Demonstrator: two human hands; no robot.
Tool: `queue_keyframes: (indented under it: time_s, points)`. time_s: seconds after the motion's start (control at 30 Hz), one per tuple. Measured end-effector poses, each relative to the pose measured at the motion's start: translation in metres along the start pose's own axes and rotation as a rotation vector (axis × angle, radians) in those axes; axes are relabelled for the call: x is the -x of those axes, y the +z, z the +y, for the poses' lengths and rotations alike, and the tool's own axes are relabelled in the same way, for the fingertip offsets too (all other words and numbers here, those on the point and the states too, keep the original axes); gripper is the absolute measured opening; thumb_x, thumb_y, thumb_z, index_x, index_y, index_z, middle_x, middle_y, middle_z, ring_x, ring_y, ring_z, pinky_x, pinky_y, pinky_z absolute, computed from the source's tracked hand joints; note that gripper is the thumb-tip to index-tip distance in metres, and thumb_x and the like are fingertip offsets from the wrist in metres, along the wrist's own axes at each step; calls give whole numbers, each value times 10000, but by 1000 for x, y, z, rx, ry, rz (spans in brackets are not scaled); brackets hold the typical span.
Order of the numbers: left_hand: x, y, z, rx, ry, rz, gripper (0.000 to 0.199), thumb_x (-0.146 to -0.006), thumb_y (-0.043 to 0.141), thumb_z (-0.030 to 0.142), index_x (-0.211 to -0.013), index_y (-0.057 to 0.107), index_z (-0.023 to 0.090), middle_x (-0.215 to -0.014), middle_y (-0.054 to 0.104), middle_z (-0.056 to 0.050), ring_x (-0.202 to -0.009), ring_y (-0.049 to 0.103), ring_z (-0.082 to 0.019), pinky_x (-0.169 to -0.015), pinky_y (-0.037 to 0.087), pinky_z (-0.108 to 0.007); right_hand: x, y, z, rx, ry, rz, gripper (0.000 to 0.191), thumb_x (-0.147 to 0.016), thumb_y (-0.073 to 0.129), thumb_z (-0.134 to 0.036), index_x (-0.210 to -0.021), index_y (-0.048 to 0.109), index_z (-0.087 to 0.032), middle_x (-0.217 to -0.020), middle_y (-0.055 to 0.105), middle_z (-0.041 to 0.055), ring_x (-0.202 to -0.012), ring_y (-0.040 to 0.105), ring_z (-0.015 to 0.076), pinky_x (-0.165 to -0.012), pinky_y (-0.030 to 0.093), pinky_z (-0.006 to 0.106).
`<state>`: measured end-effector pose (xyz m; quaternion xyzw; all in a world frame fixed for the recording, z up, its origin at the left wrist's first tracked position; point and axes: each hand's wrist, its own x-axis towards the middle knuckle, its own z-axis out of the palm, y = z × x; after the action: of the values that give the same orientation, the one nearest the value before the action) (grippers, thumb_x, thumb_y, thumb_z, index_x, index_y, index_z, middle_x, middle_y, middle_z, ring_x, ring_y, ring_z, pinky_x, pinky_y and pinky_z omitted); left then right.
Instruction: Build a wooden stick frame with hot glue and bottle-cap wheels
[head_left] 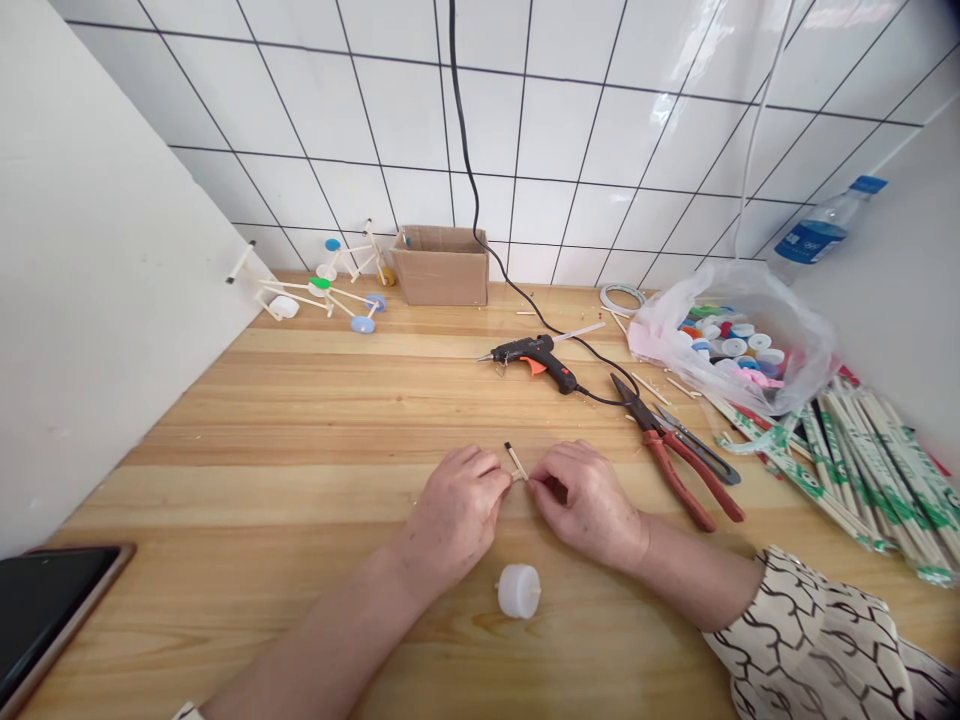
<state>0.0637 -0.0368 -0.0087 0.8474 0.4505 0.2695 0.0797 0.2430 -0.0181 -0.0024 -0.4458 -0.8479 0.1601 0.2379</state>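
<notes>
Near the middle of the wooden table, my left hand (pixel 463 505) pinches one side of a small joined stick piece (pixel 517 463), which has a black tip pointing up and away. My right hand (pixel 589 503) is closed at the piece's other side, thumb and finger together at its right end. Just below the hands lies a white cylinder made of caps (pixel 519 591), with a thin stick poking out of both sides. Beyond the hands rests a black glue gun (pixel 534 358) with an orange trigger, its nozzle pointing left.
Red-handled pliers (pixel 679 455) and small snips (pixel 697 445) lie right of my right hand. A bag of caps (pixel 731 340), wrapped sticks (pixel 877 470) and a bottle (pixel 821 235) are farther right. Stick models (pixel 330 290) and a cardboard box (pixel 441 272) stand behind; a phone (pixel 56 610) lies left.
</notes>
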Motion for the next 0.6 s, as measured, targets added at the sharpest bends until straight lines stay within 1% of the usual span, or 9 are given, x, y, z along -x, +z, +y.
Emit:
queue_keyframes:
  time_s: [0.37, 0.5, 0.6]
  points:
    - [0, -1, 1, -45, 16, -20, 281, -874, 427, 56, -737, 645, 168, -689, 604, -40, -692, 516, -190, -645, 449, -304, -2, -3, -1, -9, 0, 28, 147, -751, 551, -108, -623, 565, -179, -587, 591, 8, -578, 524, 146, -607, 360, 270]
    - [1, -1, 1, -56, 17, -25, 280, -876, 431, 60, -727, 639, 174, -696, 609, -39, -699, 520, -187, -649, 454, -302, -11, -10, 5, -9, 29, 91, 166, -780, 532, -131, -631, 565, -195, -628, 616, 20, -614, 556, 157, -623, 401, 270]
    - [1, 0, 1, -54, 24, -23, 265, -870, 449, 59, -721, 637, 170, -716, 624, -41, -706, 529, -185, -663, 462, -306, -25, -18, 19, 10, 66, 166, 126, -798, 526, -161, -698, 592, -199, -710, 639, 42, -677, 577, 177, -664, 434, 288]
